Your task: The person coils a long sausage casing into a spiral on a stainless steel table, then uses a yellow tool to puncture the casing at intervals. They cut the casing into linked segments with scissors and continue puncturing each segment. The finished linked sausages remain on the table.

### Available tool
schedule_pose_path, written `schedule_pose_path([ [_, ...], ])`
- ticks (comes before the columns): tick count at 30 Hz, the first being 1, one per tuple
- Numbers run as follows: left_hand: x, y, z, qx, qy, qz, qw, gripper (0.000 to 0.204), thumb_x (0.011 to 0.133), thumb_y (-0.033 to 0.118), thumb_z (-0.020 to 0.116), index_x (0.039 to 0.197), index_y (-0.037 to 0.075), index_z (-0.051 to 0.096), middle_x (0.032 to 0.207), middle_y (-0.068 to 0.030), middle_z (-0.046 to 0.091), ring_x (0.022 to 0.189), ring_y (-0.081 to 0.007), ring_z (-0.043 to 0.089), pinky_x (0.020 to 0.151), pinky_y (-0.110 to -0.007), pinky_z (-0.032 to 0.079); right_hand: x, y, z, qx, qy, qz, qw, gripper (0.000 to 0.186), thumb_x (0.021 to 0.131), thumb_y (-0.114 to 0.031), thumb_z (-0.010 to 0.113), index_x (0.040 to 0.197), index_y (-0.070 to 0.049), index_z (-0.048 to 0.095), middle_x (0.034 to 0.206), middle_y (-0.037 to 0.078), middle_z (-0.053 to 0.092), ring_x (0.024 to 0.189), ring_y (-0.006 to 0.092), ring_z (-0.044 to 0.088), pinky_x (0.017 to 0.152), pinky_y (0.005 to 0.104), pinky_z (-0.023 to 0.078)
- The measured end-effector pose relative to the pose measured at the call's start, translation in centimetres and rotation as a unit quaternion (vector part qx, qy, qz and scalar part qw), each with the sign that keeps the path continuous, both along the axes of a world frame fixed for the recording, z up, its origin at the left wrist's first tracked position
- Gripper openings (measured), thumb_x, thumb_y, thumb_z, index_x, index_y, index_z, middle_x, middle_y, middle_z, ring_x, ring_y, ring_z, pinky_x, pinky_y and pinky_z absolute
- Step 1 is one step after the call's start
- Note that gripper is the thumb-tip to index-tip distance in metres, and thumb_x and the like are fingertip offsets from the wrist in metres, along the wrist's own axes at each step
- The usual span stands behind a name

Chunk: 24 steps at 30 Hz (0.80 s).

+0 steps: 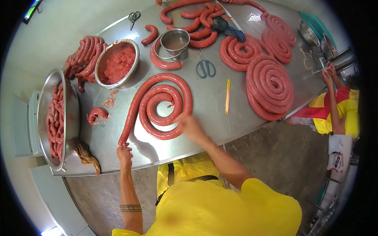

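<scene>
My left hand [124, 154] is closed on the lower end of a long, spiralled sausage [134, 110] on the steel table, at the edge nearest me. My right hand [189, 128] is over the coil's right side, blurred by motion; I cannot tell whether it grips. A short curved piece [94, 116] with meat scraps [110, 100] lies left of the coil. Blue-handled scissors [205, 67] and a slim yellow tool [227, 96] lie beyond my right hand. A bowl of minced meat [118, 65] stands behind the coil.
A large steel pan of sausages [71, 118] stands left, beside brownish cloth-like material [88, 159]. Sausage coils [269, 90], a steel pail [175, 44] and small dark scissors [133, 19] occupy the table. A co-worker [334, 106] works at a steel machine [340, 59] at right.
</scene>
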<state>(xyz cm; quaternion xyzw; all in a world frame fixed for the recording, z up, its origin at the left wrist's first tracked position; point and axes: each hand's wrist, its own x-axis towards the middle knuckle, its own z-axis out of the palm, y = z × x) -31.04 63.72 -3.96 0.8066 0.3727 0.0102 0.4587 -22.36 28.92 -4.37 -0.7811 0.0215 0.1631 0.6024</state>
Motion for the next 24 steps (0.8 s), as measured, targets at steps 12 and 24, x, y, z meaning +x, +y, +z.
schedule_pose_path([
  [12,0.1,-1.1,0.1,0.177,-0.06,-0.342,0.921,0.035,0.105,0.021,0.044,0.093,-0.006,0.064,0.067,-0.0203,0.063,0.058,-0.0343,0.062,0.059,-0.044,0.049,7.1,-21.8,-3.6,-0.125,-0.19,-0.228,0.947,0.024,0.098,-0.011,0.055,0.119,-0.004,0.061,0.093,0.016,0.059,0.096,0.0304,0.058,0.083,0.0422,0.047],
  [24,-3.4,-3.5,0.7,-0.325,-0.09,-0.067,0.939,0.041,0.107,0.041,0.052,0.111,0.002,0.064,0.068,0.0006,0.05,0.06,-0.0094,0.047,0.06,-0.026,0.042,-9.5,12.8,6.5,0.224,0.092,0.471,0.848,0.027,0.109,-0.025,0.043,0.11,-0.002,0.058,0.078,0.0,0.059,0.074,0.011,0.06,0.065,0.0283,0.05],
])
